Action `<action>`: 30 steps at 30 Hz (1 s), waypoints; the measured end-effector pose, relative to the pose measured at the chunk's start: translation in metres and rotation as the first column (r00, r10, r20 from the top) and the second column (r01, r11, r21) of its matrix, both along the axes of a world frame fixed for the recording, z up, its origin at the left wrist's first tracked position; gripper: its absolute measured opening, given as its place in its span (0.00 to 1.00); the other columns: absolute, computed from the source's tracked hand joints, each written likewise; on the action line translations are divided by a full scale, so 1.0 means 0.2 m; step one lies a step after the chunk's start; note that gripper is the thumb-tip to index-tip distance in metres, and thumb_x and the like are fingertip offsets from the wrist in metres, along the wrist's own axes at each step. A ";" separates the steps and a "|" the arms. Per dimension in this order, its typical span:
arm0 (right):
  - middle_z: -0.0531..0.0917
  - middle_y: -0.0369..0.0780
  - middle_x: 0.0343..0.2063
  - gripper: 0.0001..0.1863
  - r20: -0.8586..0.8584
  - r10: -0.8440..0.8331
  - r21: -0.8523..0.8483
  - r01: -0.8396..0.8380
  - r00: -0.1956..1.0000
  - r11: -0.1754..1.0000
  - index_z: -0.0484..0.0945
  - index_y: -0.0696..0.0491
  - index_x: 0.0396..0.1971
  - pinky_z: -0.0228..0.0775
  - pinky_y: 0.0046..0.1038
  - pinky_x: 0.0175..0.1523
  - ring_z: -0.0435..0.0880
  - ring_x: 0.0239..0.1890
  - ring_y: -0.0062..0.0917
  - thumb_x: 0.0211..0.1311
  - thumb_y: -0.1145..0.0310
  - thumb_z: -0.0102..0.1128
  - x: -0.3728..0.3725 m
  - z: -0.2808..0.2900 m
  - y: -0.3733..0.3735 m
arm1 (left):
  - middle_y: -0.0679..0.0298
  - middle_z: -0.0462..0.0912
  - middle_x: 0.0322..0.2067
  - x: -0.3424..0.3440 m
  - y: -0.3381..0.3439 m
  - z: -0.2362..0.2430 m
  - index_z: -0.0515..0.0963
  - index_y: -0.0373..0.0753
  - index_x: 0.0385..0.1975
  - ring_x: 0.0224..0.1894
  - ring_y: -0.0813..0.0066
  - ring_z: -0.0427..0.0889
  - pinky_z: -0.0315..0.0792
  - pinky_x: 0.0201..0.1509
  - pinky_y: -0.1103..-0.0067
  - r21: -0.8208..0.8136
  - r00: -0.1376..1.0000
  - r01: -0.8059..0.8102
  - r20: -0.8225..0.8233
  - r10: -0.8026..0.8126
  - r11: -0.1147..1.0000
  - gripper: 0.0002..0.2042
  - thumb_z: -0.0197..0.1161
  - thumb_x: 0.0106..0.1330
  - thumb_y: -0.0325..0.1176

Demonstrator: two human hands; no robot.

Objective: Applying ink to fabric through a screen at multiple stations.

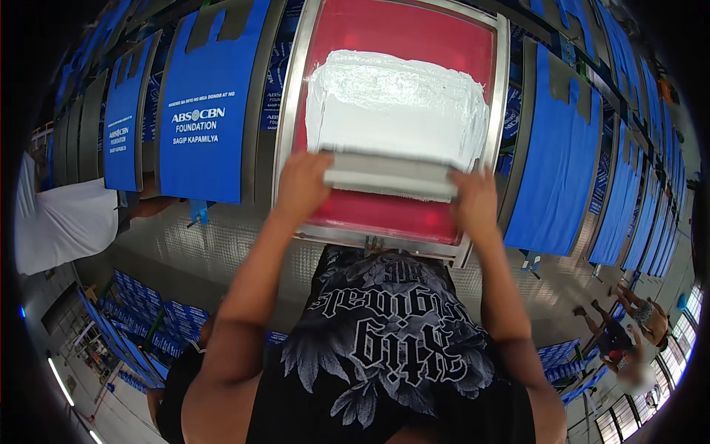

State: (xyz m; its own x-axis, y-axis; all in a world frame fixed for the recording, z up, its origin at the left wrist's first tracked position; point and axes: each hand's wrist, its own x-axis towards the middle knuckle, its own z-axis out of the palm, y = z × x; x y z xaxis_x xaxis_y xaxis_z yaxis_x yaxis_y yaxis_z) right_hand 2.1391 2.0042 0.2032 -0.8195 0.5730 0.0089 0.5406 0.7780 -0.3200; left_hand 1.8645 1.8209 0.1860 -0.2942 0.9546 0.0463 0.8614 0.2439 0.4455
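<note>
A squeegee (388,176) lies across the near part of a screen printing frame (291,133), gripped at both ends. My left hand (303,183) is closed round its left end, and my right hand (475,198) round its right end; both are slightly smeared by motion. White ink (396,103) covers the middle of the red mesh (403,26), spreading from beyond the squeegee up to it. A strip of red mesh shows on the near side of the blade. What lies under the frame is hidden.
Blue printed fabric panels (211,96) hang over boards on the left, and a blue panel (558,155) with more beyond it lines the right. At the left edge is a person in a white shirt (70,222). Other people (629,333) are at the lower right.
</note>
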 end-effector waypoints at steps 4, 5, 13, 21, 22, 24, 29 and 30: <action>0.82 0.47 0.31 0.21 0.175 -0.011 0.066 0.000 0.984 0.998 0.79 0.53 0.40 0.63 0.41 0.54 0.79 0.35 0.41 0.39 0.76 0.58 -0.36 0.01 0.59 | 0.53 0.81 0.32 -0.33 0.66 0.11 0.81 0.40 0.35 0.38 0.55 0.80 0.72 0.43 0.67 -0.131 0.998 -0.050 0.028 0.054 0.990 0.15 0.69 0.45 0.36; 0.82 0.47 0.30 0.21 0.263 -0.028 0.013 0.025 0.964 1.000 0.79 0.52 0.40 0.63 0.40 0.53 0.80 0.33 0.42 0.39 0.76 0.57 -0.44 0.08 0.67 | 0.53 0.81 0.29 -0.38 0.74 0.12 0.81 0.41 0.33 0.36 0.56 0.80 0.73 0.42 0.67 -0.143 0.997 -0.067 0.039 0.073 0.987 0.14 0.69 0.47 0.39; 0.82 0.41 0.31 0.21 0.223 -0.012 -0.135 0.043 0.975 0.990 0.80 0.48 0.40 0.48 0.46 0.67 0.79 0.41 0.32 0.40 0.78 0.55 0.07 0.11 -0.16 | 0.56 0.80 0.33 0.07 -0.15 0.09 0.79 0.39 0.31 0.37 0.55 0.76 0.68 0.45 0.64 -0.012 0.993 0.074 0.098 -0.072 0.997 0.16 0.61 0.38 0.19; 0.82 0.46 0.30 0.20 0.248 -0.020 -0.030 0.029 0.969 0.999 0.80 0.51 0.39 0.57 0.45 0.61 0.81 0.37 0.38 0.39 0.75 0.57 -0.47 0.08 0.68 | 0.53 0.81 0.32 -0.42 0.74 0.18 0.80 0.40 0.36 0.38 0.58 0.80 0.73 0.43 0.68 -0.220 0.990 -0.048 0.121 0.076 0.974 0.15 0.67 0.48 0.37; 0.82 0.46 0.30 0.20 0.250 -0.023 -0.029 0.032 0.968 0.999 0.80 0.51 0.39 0.57 0.45 0.61 0.81 0.37 0.38 0.39 0.75 0.57 -0.44 0.09 0.64 | 0.53 0.81 0.32 -0.41 0.71 0.18 0.80 0.40 0.36 0.38 0.58 0.80 0.73 0.43 0.68 -0.219 0.990 -0.045 0.123 0.073 0.975 0.15 0.67 0.48 0.37; 0.83 0.43 0.31 0.22 0.301 -0.019 0.005 0.018 0.954 1.000 0.79 0.46 0.42 0.55 0.44 0.62 0.81 0.39 0.33 0.42 0.73 0.56 -0.35 0.14 0.50 | 0.53 0.82 0.30 -0.38 0.56 0.21 0.80 0.38 0.35 0.35 0.57 0.81 0.74 0.41 0.67 -0.202 0.995 -0.015 0.095 0.035 0.979 0.18 0.70 0.48 0.42; 0.82 0.39 0.29 0.21 0.216 -0.033 -0.146 0.065 0.976 0.987 0.79 0.47 0.36 0.44 0.52 0.66 0.79 0.37 0.32 0.37 0.80 0.55 0.06 0.13 -0.18 | 0.57 0.80 0.31 0.04 -0.17 0.04 0.80 0.40 0.36 0.38 0.57 0.76 0.70 0.46 0.65 -0.067 0.992 0.096 0.085 -0.090 0.993 0.18 0.67 0.39 0.24; 0.82 0.39 0.29 0.21 0.140 -0.049 -0.107 0.065 0.989 0.992 0.79 0.47 0.37 0.46 0.51 0.66 0.79 0.37 0.32 0.37 0.80 0.55 0.07 0.05 -0.16 | 0.57 0.80 0.31 0.02 -0.12 0.03 0.80 0.40 0.36 0.38 0.57 0.76 0.70 0.46 0.65 -0.062 0.992 0.098 0.084 -0.093 0.993 0.18 0.67 0.39 0.24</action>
State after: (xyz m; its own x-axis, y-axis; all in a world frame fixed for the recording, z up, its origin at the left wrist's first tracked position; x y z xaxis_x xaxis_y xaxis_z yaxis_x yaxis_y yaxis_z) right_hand 2.1531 1.9717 0.2127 -0.7745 0.6101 -0.1671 0.6276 0.7084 -0.3228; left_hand 1.8679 1.7974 0.1924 -0.2019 0.9787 -0.0381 0.8440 0.1936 0.5002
